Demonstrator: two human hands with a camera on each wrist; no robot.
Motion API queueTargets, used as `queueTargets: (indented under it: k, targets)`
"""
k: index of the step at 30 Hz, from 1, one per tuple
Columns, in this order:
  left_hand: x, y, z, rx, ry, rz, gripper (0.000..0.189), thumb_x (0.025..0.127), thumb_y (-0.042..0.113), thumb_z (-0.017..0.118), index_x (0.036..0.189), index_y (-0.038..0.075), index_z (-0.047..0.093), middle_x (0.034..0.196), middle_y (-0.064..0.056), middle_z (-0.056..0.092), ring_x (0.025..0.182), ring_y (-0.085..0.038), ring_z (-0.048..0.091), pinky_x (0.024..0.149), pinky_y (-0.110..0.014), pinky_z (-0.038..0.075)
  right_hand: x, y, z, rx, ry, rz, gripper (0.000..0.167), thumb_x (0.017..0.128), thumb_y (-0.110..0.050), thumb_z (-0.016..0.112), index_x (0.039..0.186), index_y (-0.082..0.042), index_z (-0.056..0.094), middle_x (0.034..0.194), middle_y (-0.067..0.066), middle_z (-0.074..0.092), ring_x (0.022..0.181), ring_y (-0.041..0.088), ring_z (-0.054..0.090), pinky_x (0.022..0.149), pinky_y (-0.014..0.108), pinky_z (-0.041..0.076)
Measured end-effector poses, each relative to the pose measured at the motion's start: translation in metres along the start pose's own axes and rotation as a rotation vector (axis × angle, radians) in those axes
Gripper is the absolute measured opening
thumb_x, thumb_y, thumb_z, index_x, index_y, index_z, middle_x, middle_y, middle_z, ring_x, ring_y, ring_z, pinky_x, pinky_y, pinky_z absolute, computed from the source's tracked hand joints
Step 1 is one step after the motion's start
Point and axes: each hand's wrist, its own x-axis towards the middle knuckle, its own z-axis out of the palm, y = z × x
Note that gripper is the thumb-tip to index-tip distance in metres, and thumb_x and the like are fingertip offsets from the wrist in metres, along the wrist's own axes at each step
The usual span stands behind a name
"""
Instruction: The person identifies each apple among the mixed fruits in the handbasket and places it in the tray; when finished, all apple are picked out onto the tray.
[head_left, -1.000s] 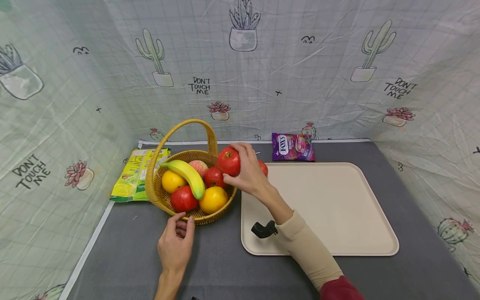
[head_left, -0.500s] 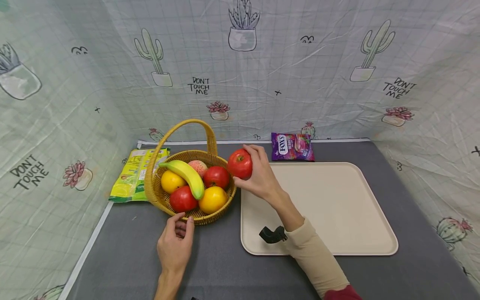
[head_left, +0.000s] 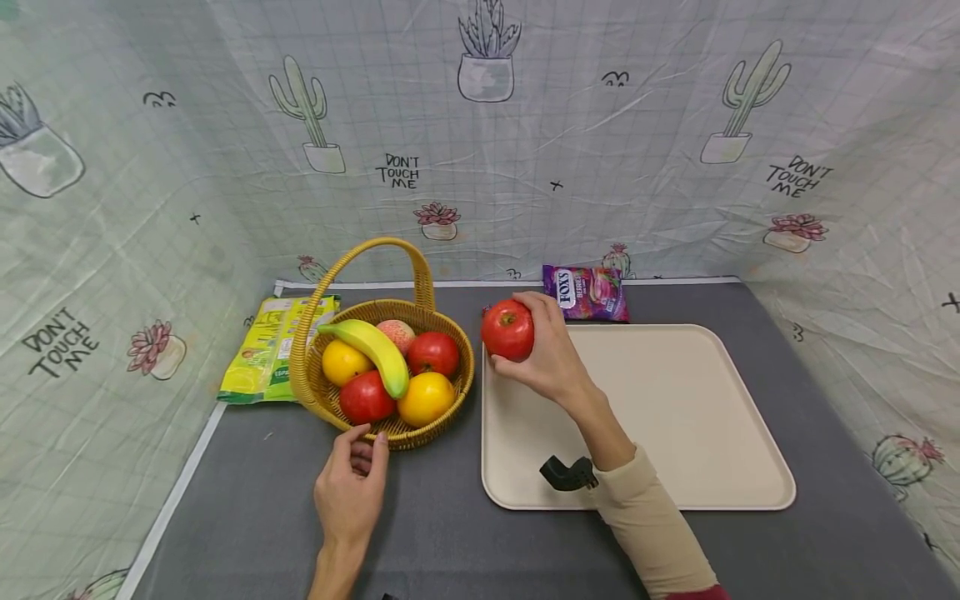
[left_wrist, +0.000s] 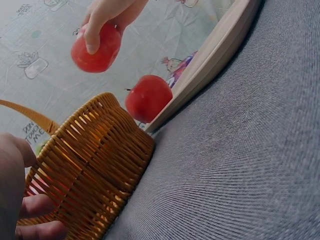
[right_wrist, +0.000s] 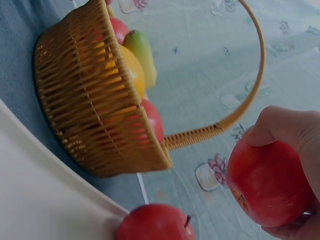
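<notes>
1. Apple point(head_left: 507, 330), red and round, is in the right hand point(head_left: 551, 354), whose thumb and fingers curl round it on opposite sides, so that grip is full.
2. It hangs in the air by the far left corner of a cream tray point(head_left: 637, 417), to the right of the basket point(left_wrist: 115, 145) and apart from it.
3. Below it, in both wrist views, a second apple point(left_wrist: 149, 98) lies at the tray's corner, near the basket.
4. The left hand point(head_left: 352, 487) is at the basket's near rim, fingers loosely bent, with a gap between thumb and forefinger; I cannot tell whether they touch the wicker.
5. Inside the basket, a banana point(head_left: 372, 354) lies across the fruit, among two oranges point(head_left: 426, 400), two more red apples point(head_left: 367, 397) and a peach point(head_left: 396, 335).
6. A yellow-green packet point(head_left: 258, 358) lies left of the basket, partly hidden by it.
7. Beyond the tray is a purple packet point(head_left: 592, 293) marked FOX'S, on the grey table point(head_left: 247, 492).
</notes>
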Motion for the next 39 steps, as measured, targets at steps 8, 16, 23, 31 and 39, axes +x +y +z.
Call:
queueTargets:
  k: [8, 16, 23, 31, 39]
  targets:
    - [0.0, 0.0, 0.0, -0.007, 0.002, 0.0, 0.023, 0.087, 0.017, 0.077, 0.106, 0.006, 0.071, 0.07, 0.003, 0.065, 0.057, -0.001, 0.054, 0.057, -0.01, 0.045, -0.004, 0.019, -0.01, -0.017, 0.052, 0.02, 0.081, 0.071, -0.022, 0.083, 0.141, -0.009, 0.042, 0.138, 0.014, 0.048, 0.126, 0.03, 0.048, 0.097, 0.054, 0.053]
    - [0.0, 0.0, 0.001, -0.008, -0.001, -0.003, 0.022, 0.088, 0.018, 0.077, 0.107, 0.008, 0.071, 0.07, 0.003, 0.065, 0.058, -0.001, 0.054, 0.057, -0.01, 0.045, -0.003, 0.037, -0.012, -0.023, 0.075, 0.068, 0.084, 0.071, -0.02, 0.082, 0.143, -0.009, 0.041, 0.14, 0.015, 0.047, 0.127, 0.031, 0.047, 0.1, 0.055, 0.051]
    - [0.0, 0.0, 0.0, -0.006, -0.004, -0.003, 0.022, 0.088, 0.018, 0.077, 0.106, 0.008, 0.071, 0.07, 0.003, 0.065, 0.058, -0.001, 0.054, 0.058, -0.01, 0.045, -0.003, 0.048, -0.015, -0.039, 0.069, 0.134, 0.088, 0.072, -0.021, 0.083, 0.146, -0.008, 0.039, 0.139, 0.016, 0.046, 0.127, 0.033, 0.047, 0.103, 0.057, 0.049]
    - [0.0, 0.001, 0.0, -0.007, -0.005, 0.004, 0.022, 0.088, 0.017, 0.076, 0.106, 0.008, 0.071, 0.07, 0.003, 0.065, 0.058, -0.001, 0.054, 0.058, -0.01, 0.045, -0.004, 0.062, -0.018, -0.047, 0.068, 0.22, 0.089, 0.072, -0.02, 0.084, 0.147, -0.007, 0.036, 0.141, 0.019, 0.043, 0.128, 0.035, 0.046, 0.103, 0.058, 0.048]
    - [0.0, 0.003, 0.0, -0.009, -0.003, 0.007, 0.022, 0.088, 0.016, 0.076, 0.106, 0.006, 0.071, 0.07, 0.002, 0.065, 0.057, -0.001, 0.054, 0.057, -0.011, 0.046, -0.005, 0.076, -0.02, -0.054, 0.035, 0.317, 0.093, 0.075, -0.02, 0.083, 0.151, -0.007, 0.031, 0.146, 0.021, 0.039, 0.131, 0.039, 0.047, 0.107, 0.059, 0.045]
